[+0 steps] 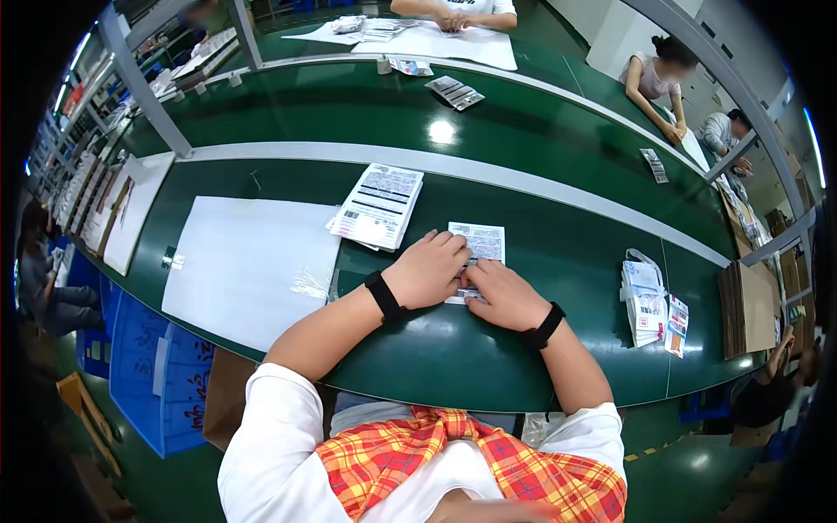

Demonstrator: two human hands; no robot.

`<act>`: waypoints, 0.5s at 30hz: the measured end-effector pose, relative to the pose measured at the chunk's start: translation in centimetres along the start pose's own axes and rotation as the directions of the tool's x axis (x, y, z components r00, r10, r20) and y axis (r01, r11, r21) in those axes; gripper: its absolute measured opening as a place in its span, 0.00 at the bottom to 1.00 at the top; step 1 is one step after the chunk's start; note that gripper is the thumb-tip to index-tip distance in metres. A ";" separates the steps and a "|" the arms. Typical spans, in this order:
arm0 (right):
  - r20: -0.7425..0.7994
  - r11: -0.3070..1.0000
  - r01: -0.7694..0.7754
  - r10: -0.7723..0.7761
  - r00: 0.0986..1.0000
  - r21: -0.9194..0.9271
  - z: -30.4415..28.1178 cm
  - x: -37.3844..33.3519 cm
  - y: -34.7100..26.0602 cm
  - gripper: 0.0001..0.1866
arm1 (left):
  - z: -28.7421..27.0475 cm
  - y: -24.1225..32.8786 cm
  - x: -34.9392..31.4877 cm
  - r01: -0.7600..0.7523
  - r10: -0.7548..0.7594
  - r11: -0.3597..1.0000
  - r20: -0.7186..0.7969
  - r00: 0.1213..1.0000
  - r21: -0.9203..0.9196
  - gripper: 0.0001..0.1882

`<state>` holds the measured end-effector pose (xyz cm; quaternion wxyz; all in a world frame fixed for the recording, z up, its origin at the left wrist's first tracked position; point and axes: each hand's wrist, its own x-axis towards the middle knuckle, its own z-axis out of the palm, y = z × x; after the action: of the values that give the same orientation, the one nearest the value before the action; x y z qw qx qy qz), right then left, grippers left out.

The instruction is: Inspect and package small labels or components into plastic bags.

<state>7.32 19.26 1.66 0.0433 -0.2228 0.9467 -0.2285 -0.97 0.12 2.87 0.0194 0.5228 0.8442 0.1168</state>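
A flat white packet (479, 241) with dark print lies on the green table in front of me. My left hand (429, 268) rests over its left side, fingers bent and close together on it. From the right, my right hand (506, 296) comes in with curled fingers, its fingertips meeting the left ones at the packet's middle. Both hands cover much of the packet, and the thumbs are partly hidden. Just beyond my left hand sits a stack of similar packets (379, 205), slightly fanned. Each of my wrists wears a black band.
A large white sheet (253, 261) covers the table at left. On the right are a bundle of packets (643, 301) and a colourful packet (676, 327). Cardboard sheets (748, 309) stand at the right end, a blue crate (161, 375) below left. Co-workers sit across.
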 end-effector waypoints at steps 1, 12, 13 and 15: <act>-0.011 1.000 0.006 -0.006 1.000 0.012 -0.1 0.0 0.1 0.12 | 0.5 0.1 -0.1 -0.003 0.003 1.000 0.002 1.000 -0.003 0.25; 0.094 0.993 -0.076 0.068 0.993 0.086 -2.5 -0.6 1.7 0.11 | 1.6 0.1 -0.5 0.024 -0.012 0.996 0.132 0.991 -0.090 0.30; 0.084 0.988 -0.094 0.084 0.993 0.123 -2.5 -0.7 1.8 0.11 | 1.6 0.2 -0.7 0.048 -0.036 0.995 0.129 0.991 -0.087 0.30; 0.087 0.984 -0.090 0.077 0.993 0.156 -2.3 -0.4 2.0 0.12 | 1.8 0.5 -1.1 0.020 -0.015 0.999 0.120 0.993 -0.044 0.32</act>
<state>6.47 22.05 2.81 0.1089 -0.1877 0.9313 -0.2924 0.24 -0.35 1.12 0.0829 0.5209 0.8431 0.1042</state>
